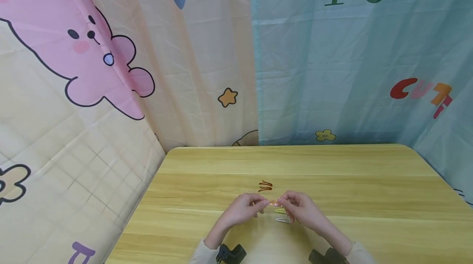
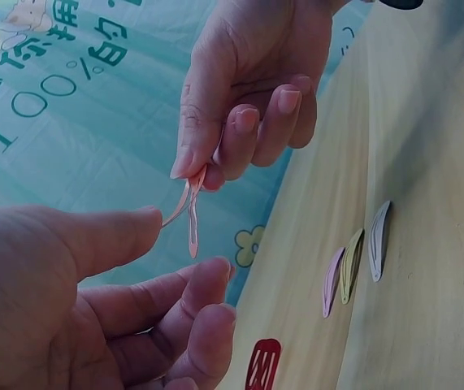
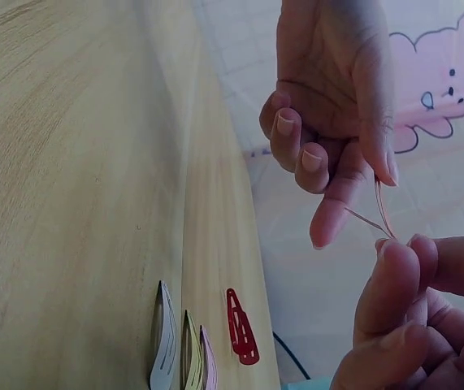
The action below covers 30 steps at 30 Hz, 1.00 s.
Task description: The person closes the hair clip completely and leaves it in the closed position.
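Observation:
A pinkish-orange snap hair clip (image 2: 192,219) is between both hands above the table, its two parts spread apart. My right hand (image 1: 301,210) pinches one end of it between thumb and index finger. With its thumb tip, my left hand (image 1: 244,210) touches the end of one part; a gap shows between that thumb and its index finger (image 3: 329,219). Beneath the hands, a pink clip (image 2: 331,283), a yellow clip (image 2: 350,266) and a whitish clip (image 2: 379,242) lie side by side on the table.
Red-brown clips (image 1: 265,186) lie beyond the hands on the wooden table (image 1: 184,198). Printed curtains (image 1: 207,58) hang behind the table and along its left side. A dark wrist device (image 1: 231,253) sits on the left wrist.

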{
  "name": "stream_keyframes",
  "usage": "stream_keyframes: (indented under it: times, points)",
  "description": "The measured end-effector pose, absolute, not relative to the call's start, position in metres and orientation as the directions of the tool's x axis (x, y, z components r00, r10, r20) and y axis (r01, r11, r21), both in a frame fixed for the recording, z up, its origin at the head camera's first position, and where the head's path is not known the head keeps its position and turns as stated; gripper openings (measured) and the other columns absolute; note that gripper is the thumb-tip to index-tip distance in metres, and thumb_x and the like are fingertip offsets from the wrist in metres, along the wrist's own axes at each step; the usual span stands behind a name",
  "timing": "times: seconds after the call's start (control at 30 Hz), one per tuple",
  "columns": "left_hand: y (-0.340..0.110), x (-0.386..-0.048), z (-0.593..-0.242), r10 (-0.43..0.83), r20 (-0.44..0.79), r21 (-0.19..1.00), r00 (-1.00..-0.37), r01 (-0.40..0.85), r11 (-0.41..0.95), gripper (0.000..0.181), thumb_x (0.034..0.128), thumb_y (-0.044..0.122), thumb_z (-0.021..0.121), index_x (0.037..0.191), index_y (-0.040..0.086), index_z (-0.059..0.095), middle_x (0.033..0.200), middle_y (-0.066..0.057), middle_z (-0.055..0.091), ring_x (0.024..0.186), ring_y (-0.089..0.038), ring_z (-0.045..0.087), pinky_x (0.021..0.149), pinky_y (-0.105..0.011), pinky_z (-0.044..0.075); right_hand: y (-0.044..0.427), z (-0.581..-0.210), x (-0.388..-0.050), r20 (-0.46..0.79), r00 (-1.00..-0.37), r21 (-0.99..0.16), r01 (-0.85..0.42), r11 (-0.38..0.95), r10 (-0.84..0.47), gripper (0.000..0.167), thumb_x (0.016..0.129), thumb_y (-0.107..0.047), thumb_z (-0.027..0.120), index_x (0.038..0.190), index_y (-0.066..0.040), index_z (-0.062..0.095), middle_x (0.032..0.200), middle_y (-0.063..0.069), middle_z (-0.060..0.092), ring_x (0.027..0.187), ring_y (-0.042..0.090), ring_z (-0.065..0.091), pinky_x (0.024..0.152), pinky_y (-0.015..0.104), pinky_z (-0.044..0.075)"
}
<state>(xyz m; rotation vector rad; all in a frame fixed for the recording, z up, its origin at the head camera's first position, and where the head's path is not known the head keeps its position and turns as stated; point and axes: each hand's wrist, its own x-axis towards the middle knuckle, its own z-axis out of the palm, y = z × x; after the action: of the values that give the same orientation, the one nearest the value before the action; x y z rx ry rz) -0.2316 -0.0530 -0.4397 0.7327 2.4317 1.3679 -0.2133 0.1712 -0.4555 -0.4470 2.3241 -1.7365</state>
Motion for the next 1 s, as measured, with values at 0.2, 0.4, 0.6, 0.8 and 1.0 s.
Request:
stream_keyframes:
  times: [0.2, 0.4, 0.6, 0.8, 1.0]
  points:
    - [-0.0523, -0.2296, -0.4378, 0.541, 0.010, 0.863, -0.841, 0.281, 0.421, 0.027, 0.0972, 0.027, 0.055, 0.102, 0.004, 0.070, 0.076, -0.007, 0.064, 0.061, -0.012, 0.055, 0.053, -0.025, 0.044, 0.1704, -0.4554, -0.2131, 0.006, -0.933, -0.962, -0.105, 0.253, -0.361, 0.025, 0.097, -0.024, 0.056, 0.099, 0.001, 0.060, 0.063, 0.004, 0.051, 0.051, 0.019, 0.049, 0.045, 0.027, 0.040]
    - [-0.0525, -0.2286, -0.4367, 0.543, 0.013, 0.868, -0.839, 0.279, 0.411, 0.027, 0.0973, 0.026, 0.055, 0.100, 0.004, 0.070, 0.078, -0.011, 0.064, 0.060, -0.011, 0.055, 0.052, -0.024, 0.043, 0.1701, -0.4558, -0.2133, 0.007, -0.932, -0.963, -0.104, 0.248, -0.363, 0.025, 0.097, -0.024, 0.056, 0.098, 0.001, 0.060, 0.063, 0.005, 0.051, 0.050, 0.019, 0.049, 0.046, 0.028, 0.041]
    - [-0.0527, -0.2284, -0.4363, 0.543, 0.025, 0.867, -0.839, 0.289, 0.406, 0.023, 0.0970, 0.026, 0.056, 0.097, 0.008, 0.070, 0.077, -0.010, 0.064, 0.060, -0.011, 0.054, 0.052, -0.024, 0.042, 0.1699, -0.4552, -0.2134, 0.008, -0.931, -0.963, -0.106, 0.248, -0.365, 0.025, 0.097, -0.024, 0.056, 0.098, 0.001, 0.060, 0.063, 0.006, 0.052, 0.050, 0.020, 0.049, 0.045, 0.026, 0.039]
    - [-0.0523, -0.2280, -0.4362, 0.541, 0.026, 0.871, -0.841, 0.285, 0.401, 0.021, 0.0970, 0.024, 0.056, 0.094, 0.008, 0.069, 0.077, -0.010, 0.064, 0.060, -0.011, 0.055, 0.052, -0.024, 0.044, 0.1699, -0.4544, -0.2128, 0.013, -0.927, -0.961, -0.116, 0.252, -0.375, 0.025, 0.097, -0.023, 0.056, 0.098, 0.001, 0.059, 0.063, 0.008, 0.053, 0.048, 0.017, 0.047, 0.041, 0.022, 0.034]
    - [-0.0519, -0.2284, -0.4381, 0.543, 0.032, 0.877, -0.839, 0.283, 0.387, 0.020, 0.0969, 0.021, 0.056, 0.093, 0.005, 0.068, 0.076, -0.008, 0.064, 0.060, -0.011, 0.054, 0.055, -0.026, 0.046, 0.1698, -0.4541, -0.2116, 0.010, -0.925, -0.959, -0.117, 0.259, -0.380, 0.033, 0.096, -0.031, 0.057, 0.098, 0.002, 0.058, 0.064, 0.011, 0.055, 0.048, 0.014, 0.044, 0.040, 0.020, 0.031]
